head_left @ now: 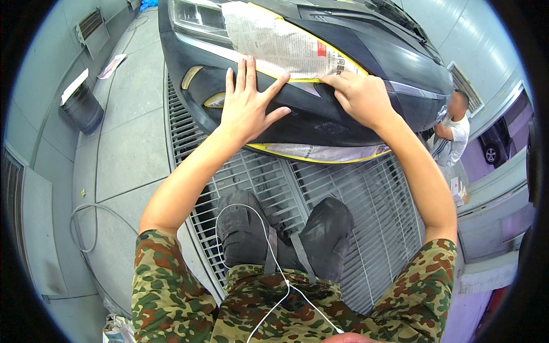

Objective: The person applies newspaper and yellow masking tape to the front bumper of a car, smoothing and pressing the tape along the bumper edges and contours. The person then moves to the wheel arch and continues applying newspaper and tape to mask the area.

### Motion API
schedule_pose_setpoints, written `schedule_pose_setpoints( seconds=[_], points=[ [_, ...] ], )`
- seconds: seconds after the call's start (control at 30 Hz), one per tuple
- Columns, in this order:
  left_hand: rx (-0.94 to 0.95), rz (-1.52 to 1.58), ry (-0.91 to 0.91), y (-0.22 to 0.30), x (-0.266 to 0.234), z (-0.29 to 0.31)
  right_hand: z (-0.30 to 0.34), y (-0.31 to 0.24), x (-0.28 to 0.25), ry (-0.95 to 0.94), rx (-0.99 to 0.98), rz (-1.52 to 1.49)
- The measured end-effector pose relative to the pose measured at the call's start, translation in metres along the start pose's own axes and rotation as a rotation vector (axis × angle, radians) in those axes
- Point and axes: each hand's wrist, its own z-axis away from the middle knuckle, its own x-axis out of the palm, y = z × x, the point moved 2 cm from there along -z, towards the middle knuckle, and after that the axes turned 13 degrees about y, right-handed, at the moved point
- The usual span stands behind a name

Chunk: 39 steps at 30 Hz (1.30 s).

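Note:
A dark car's front end stands before me. Newspaper [280,48] edged with yellow masking tape [309,26] covers its grille area, beside the headlight [199,17]. My left hand [247,106] lies open with fingers spread, its fingertips on the newspaper's lower left edge and the trim strip below it. At the lower right edge of the paper, my right hand [361,98] is closed, with curled fingers and the index fingertip at the tape line. Whatever its fingers may hold is hidden. More taped paper [326,152] lines the bottom of the black bumper [286,123].
Metal floor grating [366,217] lies under the car and my knees. A dark bin [83,108] stands by the left wall, and a hose [86,206] curls on the floor. Another person [453,134] crouches at the car's right side. A white cable [274,254] hangs in front of me.

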Motion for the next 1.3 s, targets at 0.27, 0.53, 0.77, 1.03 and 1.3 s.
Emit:
schedule_pose_setpoints(
  seconds=[0.27,0.53,0.77,1.03,1.3],
  points=[
    [-0.018,0.164,0.265,0.009,-0.020,0.007,-0.016,-0.030,0.041,0.271,0.804,-0.995],
    [-0.870,1.280,0.126,0.027,0.000,0.019,-0.018,-0.069,0.073,0.409,0.950,-1.136],
    [-1.062,1.382,0.135,0.029,0.016,0.004,-0.014,-0.063,0.081,0.386,0.795,-0.915],
    [-0.527,0.491,0.380,0.037,0.005,-0.009,-0.009,-0.050,0.054,0.306,0.499,-0.550],
    [-0.600,0.352,0.515,0.052,0.027,-0.020,-0.008,-0.030,0.020,0.166,0.250,-0.106]
  ],
)
